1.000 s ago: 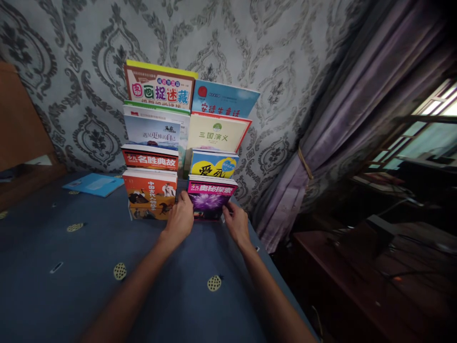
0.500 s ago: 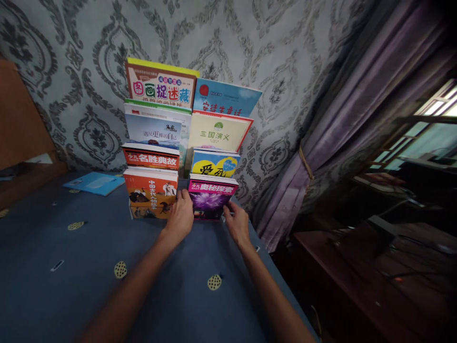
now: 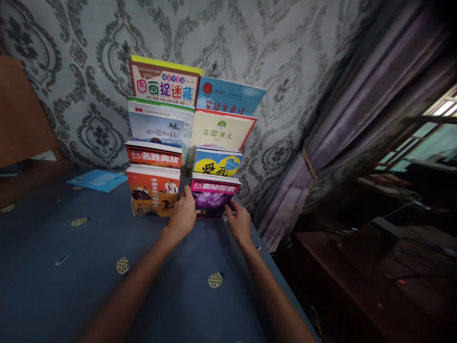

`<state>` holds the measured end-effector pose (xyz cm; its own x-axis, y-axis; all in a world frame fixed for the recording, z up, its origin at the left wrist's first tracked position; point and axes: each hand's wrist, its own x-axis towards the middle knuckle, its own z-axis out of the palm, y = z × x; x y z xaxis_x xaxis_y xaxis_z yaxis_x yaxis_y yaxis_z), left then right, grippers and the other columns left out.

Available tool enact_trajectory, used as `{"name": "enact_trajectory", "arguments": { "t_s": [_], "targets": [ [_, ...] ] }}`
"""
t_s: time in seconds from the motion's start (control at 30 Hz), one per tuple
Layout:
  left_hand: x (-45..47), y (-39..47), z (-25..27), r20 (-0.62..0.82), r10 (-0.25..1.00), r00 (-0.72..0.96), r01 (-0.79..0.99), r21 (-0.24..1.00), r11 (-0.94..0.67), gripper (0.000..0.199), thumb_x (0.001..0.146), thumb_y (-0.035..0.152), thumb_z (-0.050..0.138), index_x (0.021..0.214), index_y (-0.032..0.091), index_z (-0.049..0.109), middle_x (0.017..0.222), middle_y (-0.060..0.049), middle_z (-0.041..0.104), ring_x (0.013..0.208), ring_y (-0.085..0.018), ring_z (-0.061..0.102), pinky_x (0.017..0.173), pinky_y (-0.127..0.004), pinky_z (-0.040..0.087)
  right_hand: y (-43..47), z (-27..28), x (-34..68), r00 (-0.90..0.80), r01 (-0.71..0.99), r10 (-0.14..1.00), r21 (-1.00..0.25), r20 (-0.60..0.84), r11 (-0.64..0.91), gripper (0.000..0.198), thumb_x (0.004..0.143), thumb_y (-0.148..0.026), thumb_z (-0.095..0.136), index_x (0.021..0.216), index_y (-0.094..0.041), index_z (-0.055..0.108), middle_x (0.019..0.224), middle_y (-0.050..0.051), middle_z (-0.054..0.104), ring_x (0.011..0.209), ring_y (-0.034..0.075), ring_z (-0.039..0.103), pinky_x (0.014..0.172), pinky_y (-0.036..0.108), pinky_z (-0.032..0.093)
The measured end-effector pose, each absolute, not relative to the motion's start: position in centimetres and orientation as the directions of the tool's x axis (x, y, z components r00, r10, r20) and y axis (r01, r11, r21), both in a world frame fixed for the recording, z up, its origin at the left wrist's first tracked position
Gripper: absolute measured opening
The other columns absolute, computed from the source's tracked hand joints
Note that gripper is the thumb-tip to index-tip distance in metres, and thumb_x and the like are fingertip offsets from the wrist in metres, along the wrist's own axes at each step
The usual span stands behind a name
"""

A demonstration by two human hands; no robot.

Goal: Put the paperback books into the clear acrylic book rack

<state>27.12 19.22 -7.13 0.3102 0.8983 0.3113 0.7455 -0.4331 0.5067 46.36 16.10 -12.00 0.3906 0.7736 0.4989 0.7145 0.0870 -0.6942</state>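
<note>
Two rows of upright books lean one behind another against the wall. At the front of the right row is a purple book (image 3: 213, 197) with a pink title band. My left hand (image 3: 183, 209) presses its left edge, in the gap beside the orange book (image 3: 153, 190). On the opposite edge, my right hand (image 3: 238, 220) curls its fingers against the same purple book. Behind it rise a yellow-and-blue book (image 3: 217, 163), a cream book (image 3: 219, 129) and a light-blue book (image 3: 230, 97). My left fingertips are partly hidden between the rows.
A thin blue booklet (image 3: 98, 181) lies flat on the blue patterned cloth (image 3: 93, 295) at the left. Damask wallpaper (image 3: 293, 43) backs the books. To the right hangs a tied purple curtain (image 3: 303, 181), beside a dark red table (image 3: 332, 257) with cables. A brown board (image 3: 26, 114) stands far left.
The view has shifted slightly, so the books appear a little further right. Both hands stay at the sides of the purple book, with hardly any movement.
</note>
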Motion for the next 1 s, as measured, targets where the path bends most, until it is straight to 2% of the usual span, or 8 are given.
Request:
{"name": "enact_trajectory", "arguments": {
  "t_s": [0.2, 0.4, 0.67, 0.8, 1.0],
  "targets": [
    [27.04, 19.26, -6.69, 0.279, 0.918, 0.281, 0.744, 0.541, -0.392, 0.046, 0.095, 0.002, 0.039, 0.139, 0.013, 0.034, 0.116, -0.018, 0.070, 0.107, -0.024, 0.070, 0.091, -0.035, 0.054, 15.96, -11.83, 46.22, 0.382, 0.723, 0.781, -0.687, 0.494, 0.081, 0.036, 0.089, -0.033, 0.046, 0.103, -0.017, 0.076, 0.099, 0.013, 0.079, 0.081, 0.027, 0.073, 0.071, 0.034, 0.053],
    [27.07, 19.28, -6.31, 0.261, 0.921, 0.289, 0.767, 0.513, -0.385, 0.049, 0.093, 0.001, 0.043, 0.139, 0.014, 0.033, 0.115, -0.018, 0.071, 0.106, -0.025, 0.071, 0.090, -0.036, 0.054, 15.85, -11.82, 45.88, 0.388, 0.750, 0.757, -0.658, 0.525, 0.072, 0.035, 0.089, -0.032, 0.047, 0.101, -0.017, 0.076, 0.094, 0.012, 0.080, 0.080, 0.027, 0.071, 0.071, 0.033, 0.051],
    [27.08, 19.53, -6.63, 0.256, 0.920, 0.296, 0.789, 0.477, -0.386, 0.039, 0.097, 0.004, 0.035, 0.136, 0.008, 0.035, 0.113, -0.020, 0.071, 0.103, -0.026, 0.071, 0.088, -0.037, 0.055, 15.90, -12.08, 45.77, 0.385, 0.770, 0.759, -0.637, 0.525, 0.050, 0.038, 0.090, -0.034, 0.043, 0.101, -0.016, 0.075, 0.091, 0.013, 0.078, 0.075, 0.026, 0.070, 0.069, 0.033, 0.050],
    [26.89, 19.42, -6.64, 0.273, 0.916, 0.293, 0.810, 0.438, -0.390, 0.040, 0.097, 0.005, 0.036, 0.136, 0.009, 0.036, 0.115, -0.020, 0.071, 0.103, -0.026, 0.072, 0.087, -0.036, 0.054, 15.96, -12.26, 45.71, 0.382, 0.783, 0.758, -0.621, 0.529, 0.039, 0.036, 0.089, -0.030, 0.043, 0.102, -0.017, 0.075, 0.093, 0.012, 0.078, 0.080, 0.026, 0.070, 0.072, 0.033, 0.051],
    [26.78, 19.19, -6.12, 0.251, 0.926, 0.283, 0.840, 0.401, -0.365, 0.040, 0.095, 0.005, 0.038, 0.134, 0.011, 0.038, 0.107, -0.017, 0.073, 0.100, -0.026, 0.073, 0.083, -0.034, 0.054, 15.99, -12.33, 45.43, 0.413, 0.784, 0.755, -0.621, 0.509, -0.010, 0.036, 0.091, -0.027, 0.042, 0.105, -0.016, 0.074, 0.097, 0.014, 0.078, 0.086, 0.028, 0.072, 0.077, 0.035, 0.052]
  ]
}}
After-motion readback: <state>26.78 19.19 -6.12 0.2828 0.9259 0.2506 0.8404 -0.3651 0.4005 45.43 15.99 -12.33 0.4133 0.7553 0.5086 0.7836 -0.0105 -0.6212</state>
